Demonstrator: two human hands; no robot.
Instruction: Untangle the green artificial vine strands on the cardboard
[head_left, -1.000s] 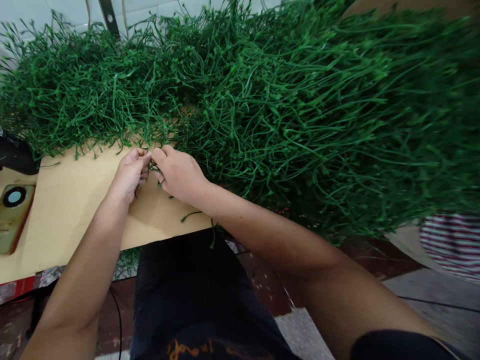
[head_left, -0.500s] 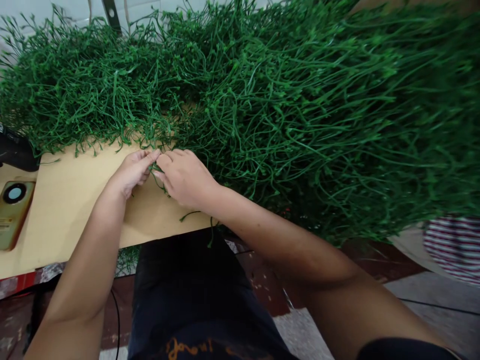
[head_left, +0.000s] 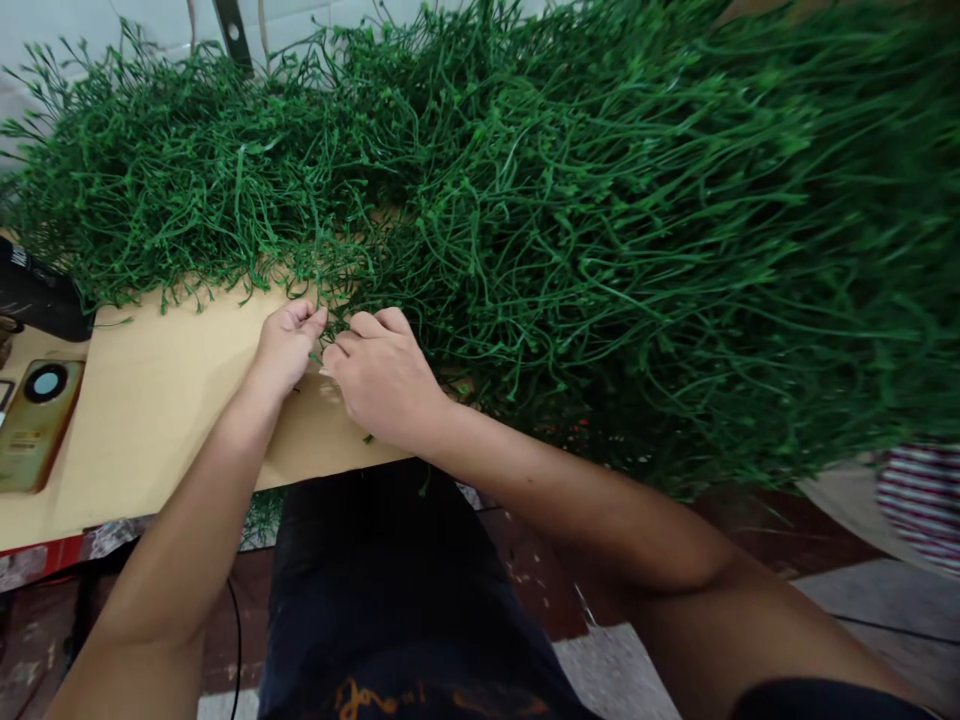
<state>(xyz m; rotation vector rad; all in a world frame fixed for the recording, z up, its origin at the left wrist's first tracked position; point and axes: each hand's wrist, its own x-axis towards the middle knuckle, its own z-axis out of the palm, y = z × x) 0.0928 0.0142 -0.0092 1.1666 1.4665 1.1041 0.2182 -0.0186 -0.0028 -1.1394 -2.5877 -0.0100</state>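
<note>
A large heap of thin green plastic stems [head_left: 525, 220] stretches over the back and right of the work surface. At the heap's front edge, above the tan cardboard [head_left: 172, 390], my left hand [head_left: 289, 345] pinches a green stem between thumb and fingers. Close on its right, my right hand [head_left: 386, 375] has its fingers curled around part of a green stem, most of which they hide. A small gap separates the two hands, with bits of green between them.
At the left edge a gold phone [head_left: 37, 425] lies on the surface, below a black object [head_left: 41, 290]. A metal upright [head_left: 234, 35] stands behind the heap. Striped cloth [head_left: 919, 505] shows at the far right, and a cable [head_left: 236, 640] hangs below the board.
My hands have come slightly apart, and my right hand is curled more. The stems that hung below my right hand are now mostly out of sight. The view has shifted a little.
</note>
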